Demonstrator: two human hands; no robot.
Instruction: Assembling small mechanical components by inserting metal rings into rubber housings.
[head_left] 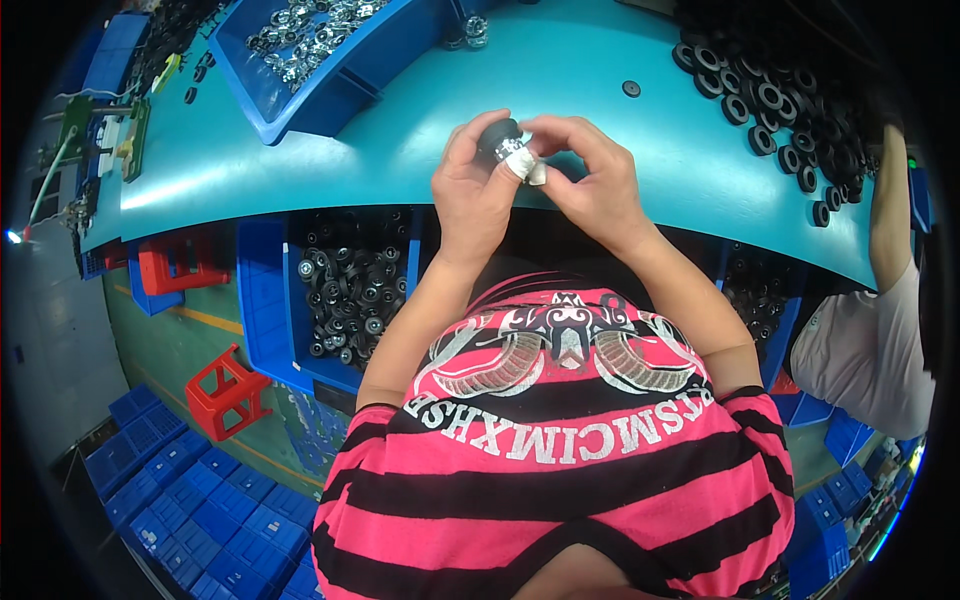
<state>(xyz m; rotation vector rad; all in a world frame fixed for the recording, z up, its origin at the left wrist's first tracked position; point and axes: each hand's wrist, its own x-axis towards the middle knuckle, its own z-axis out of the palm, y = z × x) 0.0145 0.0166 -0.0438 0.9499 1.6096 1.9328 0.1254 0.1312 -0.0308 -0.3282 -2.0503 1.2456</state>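
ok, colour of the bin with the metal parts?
Blue bin, seen in the head view.

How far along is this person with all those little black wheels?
Done, it seems: a blue bin under the bench holds many black wheels with metal centres. In hand: the left hand and right hand together hold one black wheel. Left: a big heap of black rings still lies on the teal table.

A small black round part [497,138] with a shiny metal ring at its lower end sits tilted between the fingertips of the left hand [475,185] and the right hand [590,180], held just above the teal table [400,150], partly hidden by the fingers.
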